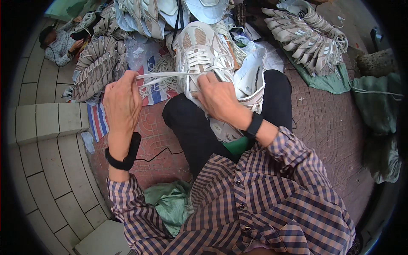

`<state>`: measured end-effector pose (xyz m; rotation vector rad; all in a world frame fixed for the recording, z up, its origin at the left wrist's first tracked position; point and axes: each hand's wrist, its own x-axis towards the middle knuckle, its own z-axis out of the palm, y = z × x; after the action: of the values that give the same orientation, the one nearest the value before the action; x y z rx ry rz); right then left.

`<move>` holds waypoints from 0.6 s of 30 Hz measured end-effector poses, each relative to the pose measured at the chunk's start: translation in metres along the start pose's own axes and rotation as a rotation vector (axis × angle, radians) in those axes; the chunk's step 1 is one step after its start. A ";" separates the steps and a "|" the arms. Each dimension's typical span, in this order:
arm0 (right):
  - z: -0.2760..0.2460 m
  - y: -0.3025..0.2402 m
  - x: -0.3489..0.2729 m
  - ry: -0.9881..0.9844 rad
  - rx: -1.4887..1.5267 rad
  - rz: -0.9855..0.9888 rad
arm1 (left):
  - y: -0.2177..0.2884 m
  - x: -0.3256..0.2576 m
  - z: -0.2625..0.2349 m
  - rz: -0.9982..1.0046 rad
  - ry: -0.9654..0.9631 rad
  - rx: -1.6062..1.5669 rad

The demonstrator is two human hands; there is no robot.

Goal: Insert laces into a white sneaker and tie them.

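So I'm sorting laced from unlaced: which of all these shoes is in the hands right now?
The pale sneaker on the lap: the right hand steadies it while the left hand pulls its white lace sideways. The others lie in stacks around it, untouched.

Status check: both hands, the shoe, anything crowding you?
Left hand pulling white lace taut. Right hand pinching lace on beige sneaker in lap. Second sneaker beside it, shoe piles around.

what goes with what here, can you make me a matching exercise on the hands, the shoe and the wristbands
Things:
1. left hand
2. right hand
3. shoe
4. wristbands

Descriptions:
A. black
B. pressing on the shoe's laces
C. pulling a white lace out sideways
D. beige and white, on the lap

Pairs: 1-C, 2-B, 3-D, 4-A
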<state>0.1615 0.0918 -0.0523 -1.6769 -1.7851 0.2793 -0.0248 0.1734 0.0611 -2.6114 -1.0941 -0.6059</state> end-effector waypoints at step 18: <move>-0.171 0.060 -0.122 -0.779 0.554 0.441 | 0.031 -0.005 0.104 -0.815 0.260 -1.386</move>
<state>0.3049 -0.0623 0.0043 -1.6136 -1.5562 1.6429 0.0234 0.1880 -0.0352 -2.5674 -2.1358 -2.5352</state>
